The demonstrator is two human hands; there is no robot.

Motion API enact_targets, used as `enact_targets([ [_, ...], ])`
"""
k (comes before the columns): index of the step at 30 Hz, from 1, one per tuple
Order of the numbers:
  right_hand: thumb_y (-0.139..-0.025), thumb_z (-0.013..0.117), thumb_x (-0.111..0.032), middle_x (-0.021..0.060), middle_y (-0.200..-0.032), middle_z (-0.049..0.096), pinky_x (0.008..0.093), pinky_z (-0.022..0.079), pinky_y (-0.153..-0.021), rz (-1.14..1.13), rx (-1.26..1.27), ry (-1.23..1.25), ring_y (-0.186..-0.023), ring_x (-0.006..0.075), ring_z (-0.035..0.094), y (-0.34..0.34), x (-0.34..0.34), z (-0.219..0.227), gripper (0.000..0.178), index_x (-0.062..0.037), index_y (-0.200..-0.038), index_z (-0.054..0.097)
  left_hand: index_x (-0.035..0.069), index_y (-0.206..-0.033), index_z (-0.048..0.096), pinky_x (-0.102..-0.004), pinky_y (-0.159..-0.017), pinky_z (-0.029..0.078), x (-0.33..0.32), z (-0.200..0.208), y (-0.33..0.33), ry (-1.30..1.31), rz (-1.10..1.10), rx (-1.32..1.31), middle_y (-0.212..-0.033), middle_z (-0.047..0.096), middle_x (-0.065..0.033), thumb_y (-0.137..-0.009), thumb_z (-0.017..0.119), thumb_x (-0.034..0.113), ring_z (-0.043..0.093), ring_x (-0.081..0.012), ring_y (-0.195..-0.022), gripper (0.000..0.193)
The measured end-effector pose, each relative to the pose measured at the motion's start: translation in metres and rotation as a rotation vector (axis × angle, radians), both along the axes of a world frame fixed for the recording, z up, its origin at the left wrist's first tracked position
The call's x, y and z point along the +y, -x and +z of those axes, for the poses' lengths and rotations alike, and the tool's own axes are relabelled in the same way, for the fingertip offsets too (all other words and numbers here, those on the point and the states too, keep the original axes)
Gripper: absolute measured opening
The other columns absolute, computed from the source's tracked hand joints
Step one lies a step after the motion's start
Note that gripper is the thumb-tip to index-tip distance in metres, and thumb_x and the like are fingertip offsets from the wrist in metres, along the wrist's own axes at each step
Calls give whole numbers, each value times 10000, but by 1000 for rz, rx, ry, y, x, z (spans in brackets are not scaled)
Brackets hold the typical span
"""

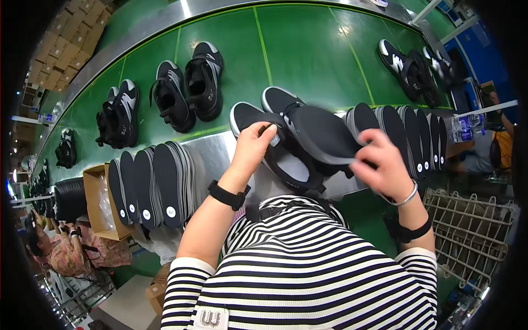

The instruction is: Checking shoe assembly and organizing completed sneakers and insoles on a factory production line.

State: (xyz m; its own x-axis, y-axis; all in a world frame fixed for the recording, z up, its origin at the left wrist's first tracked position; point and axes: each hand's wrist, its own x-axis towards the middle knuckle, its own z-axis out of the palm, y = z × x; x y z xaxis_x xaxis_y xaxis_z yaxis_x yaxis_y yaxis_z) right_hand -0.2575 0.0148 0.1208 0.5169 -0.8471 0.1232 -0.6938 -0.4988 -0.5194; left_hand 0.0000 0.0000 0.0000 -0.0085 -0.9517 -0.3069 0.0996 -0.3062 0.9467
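The left shoe (pixel 278 165), which I take as landmark, lies at the near edge of the green worktop (pixel 302 44), with its toe away from the person and its mouth toward the body. This direction probably lets the person look into it easily; a pale inside is visible. The left hand (pixel 253 144) has its grip pinched on the tongue area of this shoe, apparently to keep the mouth wide and the shoe steady.

Just right of the left shoe, the right hand (pixel 385 168) is grasping a black insole (pixel 324 135) by its near end, so the far end remains free to point forward. The fingers are blurred, so I cannot say how firmly they press. Under this insole, beside the landmark, the right shoe (pixel 279 100) is partly hidden.

To the left of the left shoe stand the left insole stacks (pixel 171 181), and to its right the right insole stacks (pixel 396 129), likely arranged along the edge for short reaching. Beyond it, to the left, a finished-looking shoe pair (pixel 204 82) waits on the worktop.
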Motion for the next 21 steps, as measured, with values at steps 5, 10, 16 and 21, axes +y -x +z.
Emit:
enact_targets([
  [5, -582, 602, -126, 74, -838, 504, 313, 455, -563, 477, 589, 88, -642, 207, 541, -55, 6, -4, 84, -59, -609, 560, -7, -918, 581, -195, -671, 398, 3, -4, 7, 109, 9, -101, -807, 588, 3, -815, 540, 162, 505, -51, -729, 202],
  [10, -627, 581, -157, 123, -806, 507, 348, 466, -557, 291, 609, 88, -651, 245, 548, -106, -1, -85, 112, -46, -639, 567, -14, -883, 588, -248, -535, 414, 5, -7, 16, 224, 108, -243, -649, 592, -86, -786, 550, 192, 530, -117, -560, 230],
  [16, -663, 612, -280, 120, -812, 491, 368, 447, -598, 144, 587, -8, -738, 251, 539, -97, 12, -72, 279, -46, -797, 541, -24, -896, 577, -241, -590, 422, 4, -4, 14, 192, 72, -393, -709, 605, -90, -788, 553, 204, 538, -106, -633, 253],
  [21, -612, 638, -278, 86, -745, 500, 367, 391, -623, 219, 797, -15, -713, 220, 525, -72, 22, -28, 283, -56, -750, 532, -25, -888, 580, -255, -579, 428, 2, -7, 16, 202, 80, -426, -678, 599, -114, -780, 558, 222, 548, -136, -605, 270],
])
